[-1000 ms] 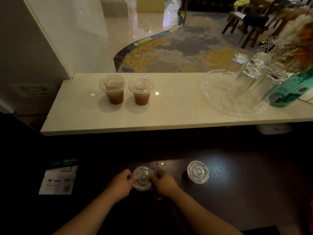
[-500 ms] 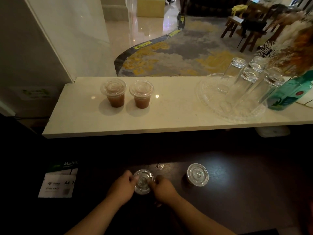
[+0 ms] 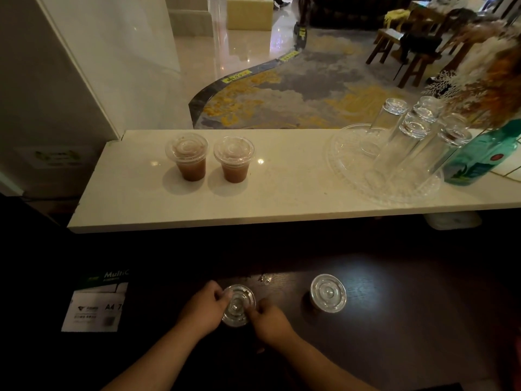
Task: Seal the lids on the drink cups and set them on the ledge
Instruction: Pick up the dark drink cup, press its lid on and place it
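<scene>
Lid-sealing: left hand (image 3: 202,311) and right hand (image 3: 270,320), fingers closed on lid (image 3: 238,304) of cup on dark desk (image 3: 394,320); press evenly around rim, cup kept upright

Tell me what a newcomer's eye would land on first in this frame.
Probably the two lidded cups of brown drink, side by side on the pale ledge. To the right, upturned clear glasses crowd a glass tray. Below, on the dark counter, both hands, left hand and right hand, press at a clear lid, with another lidded cup to their right.
</scene>
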### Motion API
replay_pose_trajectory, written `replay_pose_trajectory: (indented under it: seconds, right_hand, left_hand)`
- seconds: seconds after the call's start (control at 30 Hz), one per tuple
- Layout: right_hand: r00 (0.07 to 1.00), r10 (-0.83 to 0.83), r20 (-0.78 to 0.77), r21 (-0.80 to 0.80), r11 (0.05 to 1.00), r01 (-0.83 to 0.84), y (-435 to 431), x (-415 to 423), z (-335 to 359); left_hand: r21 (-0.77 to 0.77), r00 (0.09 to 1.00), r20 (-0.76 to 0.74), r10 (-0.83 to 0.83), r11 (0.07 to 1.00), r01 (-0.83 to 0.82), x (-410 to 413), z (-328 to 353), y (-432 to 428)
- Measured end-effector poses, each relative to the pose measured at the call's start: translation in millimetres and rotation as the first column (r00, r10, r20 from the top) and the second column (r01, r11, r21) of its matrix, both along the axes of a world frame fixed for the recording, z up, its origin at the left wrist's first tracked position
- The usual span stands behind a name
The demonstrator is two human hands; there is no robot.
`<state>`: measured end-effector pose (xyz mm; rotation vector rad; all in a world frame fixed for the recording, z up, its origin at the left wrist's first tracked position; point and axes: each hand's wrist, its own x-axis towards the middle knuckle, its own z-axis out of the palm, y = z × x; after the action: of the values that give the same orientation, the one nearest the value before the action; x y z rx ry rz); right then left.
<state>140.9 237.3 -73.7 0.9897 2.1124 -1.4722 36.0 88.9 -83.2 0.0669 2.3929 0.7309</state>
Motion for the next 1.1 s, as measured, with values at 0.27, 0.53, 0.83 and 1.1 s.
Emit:
replay_pose_trajectory:
  seconds: [0.27, 0.53, 0.83, 1.1]
  right_hand:
    - [0.996, 0.045, -0.072, 0.063, 0.997, -0.040, 18, -27, 9]
    - [0.952, -0.270, 0.148, -0.374, 0.876, 0.306, 15, -14, -3]
    - [0.850, -0.454, 0.267, -0.680, 0.536, 0.500, 11, -6, -1]
    - [0.894, -0.386, 0.227, -0.701, 0.572, 0.425, 18, -10, 15]
  left_hand:
    - [0.094, 0.983, 0.157, 0.098, 0.989, -0.114, 25, -10, -9]
    - [-0.248, 0.802, -0.266, -0.535, 0.842, 0.480, 31, 17, 32]
    - [-0.422, 0.759, -0.024, -0.651, 0.695, 0.582, 31, 3, 49]
    - [0.232, 0.966, -0.167, -0.197, 0.944, 0.233, 15, 37, 36]
